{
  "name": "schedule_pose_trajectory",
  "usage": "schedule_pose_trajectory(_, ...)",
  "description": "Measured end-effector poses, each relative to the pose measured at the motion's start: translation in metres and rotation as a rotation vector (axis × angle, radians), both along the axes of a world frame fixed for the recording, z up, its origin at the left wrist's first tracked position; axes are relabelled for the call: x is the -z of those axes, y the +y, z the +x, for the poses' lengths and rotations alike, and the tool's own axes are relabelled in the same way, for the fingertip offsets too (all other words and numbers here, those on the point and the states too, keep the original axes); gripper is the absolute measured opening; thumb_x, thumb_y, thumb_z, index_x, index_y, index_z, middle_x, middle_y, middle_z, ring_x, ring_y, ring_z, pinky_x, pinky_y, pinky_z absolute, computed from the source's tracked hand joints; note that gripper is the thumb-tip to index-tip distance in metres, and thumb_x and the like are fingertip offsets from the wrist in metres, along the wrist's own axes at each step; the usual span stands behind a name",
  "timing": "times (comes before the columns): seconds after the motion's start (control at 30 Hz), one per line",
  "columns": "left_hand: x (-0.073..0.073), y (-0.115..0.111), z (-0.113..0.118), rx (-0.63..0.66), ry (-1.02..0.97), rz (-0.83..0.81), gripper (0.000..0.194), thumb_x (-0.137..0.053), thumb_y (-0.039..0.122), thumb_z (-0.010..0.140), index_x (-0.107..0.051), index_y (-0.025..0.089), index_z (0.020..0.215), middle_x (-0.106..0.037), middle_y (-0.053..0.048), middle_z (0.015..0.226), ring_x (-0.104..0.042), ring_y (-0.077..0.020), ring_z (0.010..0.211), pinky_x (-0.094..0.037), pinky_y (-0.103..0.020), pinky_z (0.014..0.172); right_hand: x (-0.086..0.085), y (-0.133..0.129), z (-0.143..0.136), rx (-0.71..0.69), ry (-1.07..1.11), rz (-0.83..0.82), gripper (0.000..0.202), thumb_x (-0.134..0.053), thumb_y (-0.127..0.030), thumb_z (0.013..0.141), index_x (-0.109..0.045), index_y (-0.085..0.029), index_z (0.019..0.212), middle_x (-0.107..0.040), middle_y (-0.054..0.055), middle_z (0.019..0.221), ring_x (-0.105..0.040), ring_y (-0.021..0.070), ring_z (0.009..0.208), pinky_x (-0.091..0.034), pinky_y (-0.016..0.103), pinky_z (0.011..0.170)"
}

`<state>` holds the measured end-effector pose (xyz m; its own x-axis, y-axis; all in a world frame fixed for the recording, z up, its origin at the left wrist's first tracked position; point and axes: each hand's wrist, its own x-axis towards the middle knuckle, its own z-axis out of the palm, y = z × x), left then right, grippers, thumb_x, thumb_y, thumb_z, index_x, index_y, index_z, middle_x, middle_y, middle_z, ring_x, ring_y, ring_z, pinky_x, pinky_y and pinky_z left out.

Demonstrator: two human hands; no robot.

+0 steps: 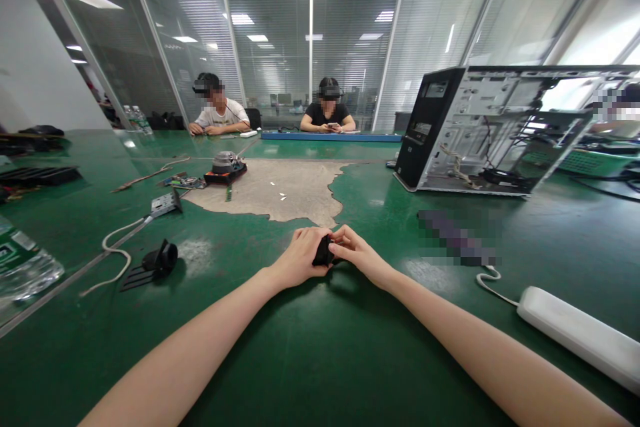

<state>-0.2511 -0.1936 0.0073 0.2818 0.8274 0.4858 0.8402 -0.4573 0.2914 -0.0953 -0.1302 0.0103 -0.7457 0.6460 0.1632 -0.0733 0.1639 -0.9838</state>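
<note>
Between my two hands is a small black part, partly covered by fingers; its exact kind does not show. My left hand wraps round it from the left, the thumb along its near side. From the right, my right hand is closed on the same part, thumb and fingers at its right edge. Both hands are low over the green tabletop, just in front of a bare patch where the green covering is torn away.
An open computer case stands at the right, near a white power strip. At left lie a black plastic bracket, a metal module with a cable, a cooler and a water bottle. Two people sit across the table.
</note>
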Motion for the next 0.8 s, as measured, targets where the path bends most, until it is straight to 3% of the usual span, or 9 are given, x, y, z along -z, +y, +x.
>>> schedule_pose_trajectory(0.2, 0.0, 0.0, 0.0, -0.011, 0.009, -0.001, 0.053, -0.058, 0.026, 0.064, -0.031, 0.021, 0.11, -0.047, -0.005, 0.104, -0.042, -0.021, 0.099, -0.027, -0.036, 0.087, 0.008, 0.005, -0.003, 0.062, -0.052, 0.009, 0.027, -0.056, -0.037, 0.07, -0.048, -0.02, 0.089, -0.053, 0.001, 0.085, -0.051, 0.0125, 0.077, -0.042, 0.03, 0.071)
schedule_pose_trajectory(0.43, -0.001, -0.001, 0.0, -0.01, 0.008, -0.016, 0.052, -0.058, 0.024, 0.063, -0.032, 0.022, 0.109, -0.047, -0.005, 0.103, -0.043, -0.0212, 0.099, -0.027, -0.037, 0.087, -0.002, 0.005, 0.005, -0.115, -0.021, -0.016, 0.033, -0.066, -0.028, 0.061, -0.042, -0.021, 0.083, -0.053, -0.002, 0.082, -0.052, 0.0125, 0.079, -0.043, 0.03, 0.072)
schedule_pose_trajectory(0.6, 0.001, 0.001, 0.0, -0.012, 0.007, -0.008, 0.054, -0.059, 0.026, 0.063, -0.032, 0.021, 0.109, -0.047, -0.005, 0.103, -0.043, -0.0209, 0.098, -0.028, -0.037, 0.086, 0.0, 0.003, 0.002, -0.017, -0.011, -0.018, 0.023, -0.058, -0.035, 0.069, -0.044, -0.021, 0.082, -0.054, -0.001, 0.081, -0.052, 0.012, 0.075, -0.042, 0.031, 0.072)
schedule_pose_trajectory(0.8, 0.001, 0.001, 0.0, -0.008, 0.013, 0.003, 0.054, -0.059, 0.026, 0.063, -0.031, 0.02, 0.11, -0.047, -0.005, 0.103, -0.043, -0.0205, 0.098, -0.027, -0.036, 0.087, 0.004, 0.006, -0.001, 0.026, -0.06, -0.008, 0.027, -0.058, -0.034, 0.069, -0.048, -0.019, 0.089, -0.054, 0.002, 0.088, -0.052, 0.013, 0.08, -0.041, 0.031, 0.075)
